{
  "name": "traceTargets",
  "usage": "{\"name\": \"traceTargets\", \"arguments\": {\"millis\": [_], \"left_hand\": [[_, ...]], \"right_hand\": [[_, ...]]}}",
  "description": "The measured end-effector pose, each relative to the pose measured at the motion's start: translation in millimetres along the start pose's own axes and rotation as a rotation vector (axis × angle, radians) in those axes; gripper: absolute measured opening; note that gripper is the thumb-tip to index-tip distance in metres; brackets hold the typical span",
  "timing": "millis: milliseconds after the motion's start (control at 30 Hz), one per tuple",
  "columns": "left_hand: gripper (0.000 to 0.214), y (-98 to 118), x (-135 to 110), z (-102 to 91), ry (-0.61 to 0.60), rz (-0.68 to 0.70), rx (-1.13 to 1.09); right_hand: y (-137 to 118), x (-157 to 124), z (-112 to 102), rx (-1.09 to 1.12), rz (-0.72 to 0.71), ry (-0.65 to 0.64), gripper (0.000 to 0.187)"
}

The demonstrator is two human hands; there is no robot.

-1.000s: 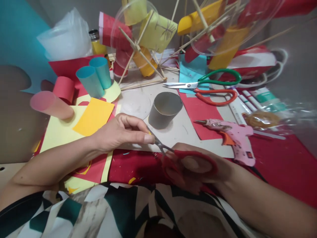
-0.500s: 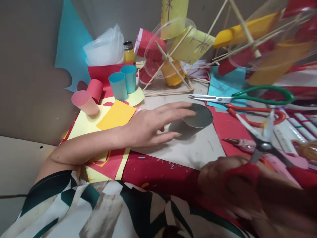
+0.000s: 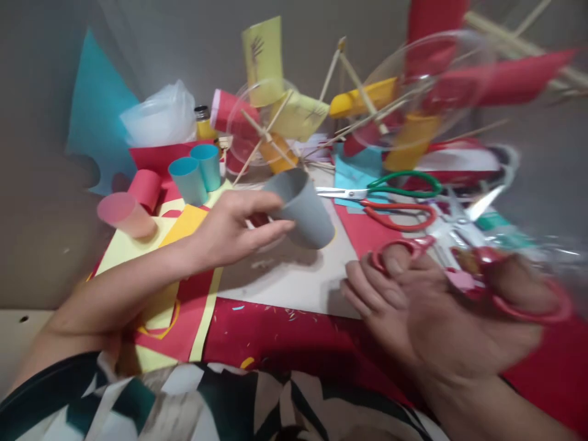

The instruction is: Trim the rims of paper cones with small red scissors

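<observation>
My left hand (image 3: 234, 226) grips a grey paper tube (image 3: 303, 205) by its rim and holds it tilted above the pale card on the table. My right hand (image 3: 436, 306) is at the lower right with red-handled scissors (image 3: 463, 245) hooked on its fingers; the blades point up and to the right and are smeared by motion. The two hands are apart, with the tube to the left of the scissors.
Green-handled scissors (image 3: 390, 187) and orange-handled scissors (image 3: 399, 214) lie behind the tube. Blue paper tubes (image 3: 197, 174), red and pink ones (image 3: 133, 202) and yellow sheets (image 3: 138, 245) lie at the left. Skewer-and-paper windmill models (image 3: 285, 122) and a plastic bag (image 3: 158, 119) stand at the back.
My left hand let go of the small piece it held at the blades, reached to the grey tube and lifted it. My right hand swung the red scissors to the right.
</observation>
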State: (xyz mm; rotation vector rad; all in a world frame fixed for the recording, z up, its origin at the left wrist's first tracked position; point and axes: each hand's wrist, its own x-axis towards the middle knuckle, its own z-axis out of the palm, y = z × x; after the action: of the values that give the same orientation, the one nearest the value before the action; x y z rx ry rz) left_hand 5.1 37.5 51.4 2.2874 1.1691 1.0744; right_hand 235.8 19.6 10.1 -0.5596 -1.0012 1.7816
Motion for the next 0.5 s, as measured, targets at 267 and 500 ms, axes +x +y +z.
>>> {"name": "traceTargets", "arguments": {"millis": [267, 500], "left_hand": [[0.02, 13, -19, -14.0, 0.216, 0.161, 0.175], [0.01, 23, -16, -10.1, 0.07, 0.485, 0.579]], "right_hand": [[13, 6, -5, 0.054, -0.074, 0.126, 0.046], [23, 4, -10, -0.126, -0.205, 0.096, 0.046]]}}
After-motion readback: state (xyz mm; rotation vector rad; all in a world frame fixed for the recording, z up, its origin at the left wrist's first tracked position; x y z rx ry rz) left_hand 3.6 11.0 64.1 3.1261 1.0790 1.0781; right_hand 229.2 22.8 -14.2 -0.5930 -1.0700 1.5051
